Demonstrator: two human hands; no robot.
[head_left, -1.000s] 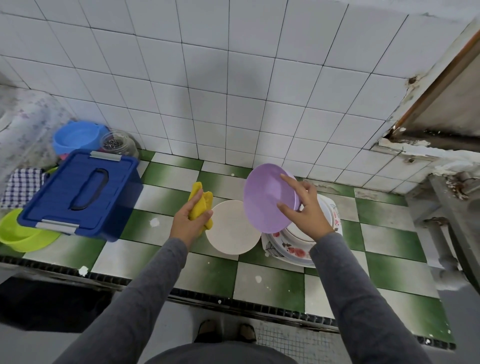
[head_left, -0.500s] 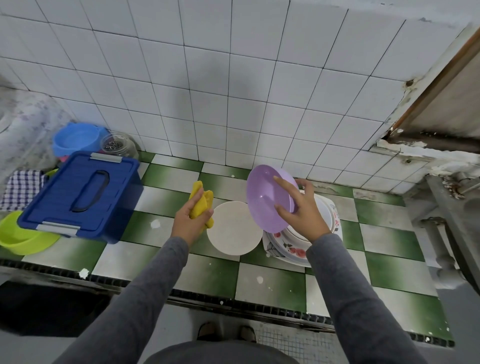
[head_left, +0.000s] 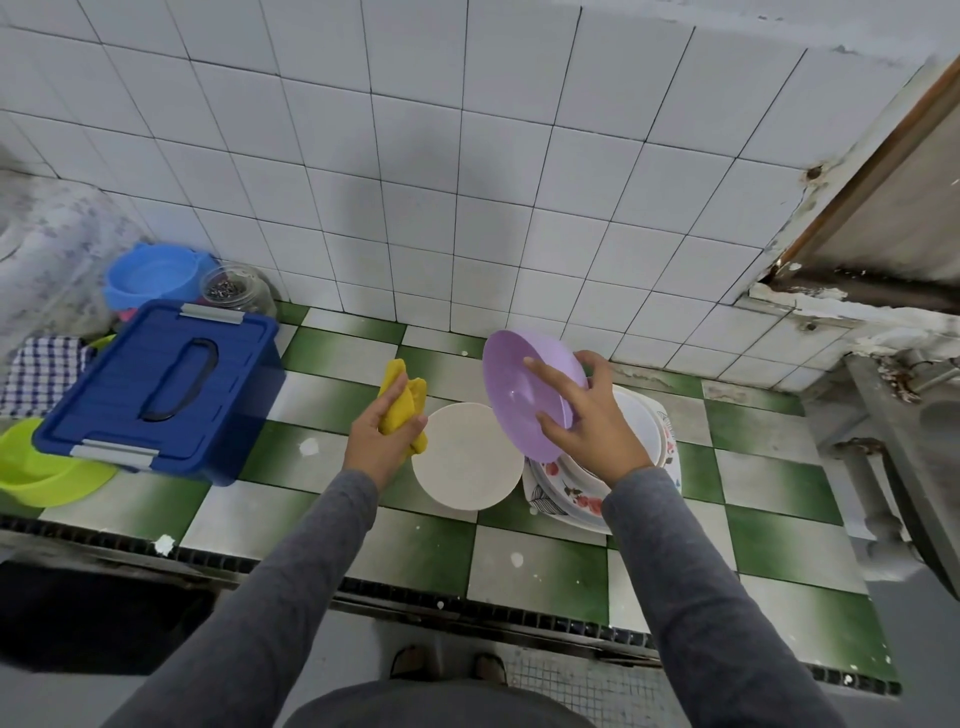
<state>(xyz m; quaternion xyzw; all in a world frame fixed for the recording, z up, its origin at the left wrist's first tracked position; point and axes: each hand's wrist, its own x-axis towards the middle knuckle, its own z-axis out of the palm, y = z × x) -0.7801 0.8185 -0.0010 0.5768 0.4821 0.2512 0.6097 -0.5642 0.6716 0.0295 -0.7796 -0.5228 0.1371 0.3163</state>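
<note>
Hands are both engaged: a cloth (head_left: 401, 401) is gripped in the left hand (head_left: 382, 441), a bowl (head_left: 511, 395) is held tilted by the right hand (head_left: 597, 426) above the plates (head_left: 569, 493) on the table (head_left: 769, 478), wiping is judged about to begin, and the cloth must be brought into the bowl.

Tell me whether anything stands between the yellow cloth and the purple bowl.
Nothing visible does. Only open air above the white plate separates the yellow cloth in the left hand from the purple bowl, which the right hand holds tilted, a finger across its face.
</note>
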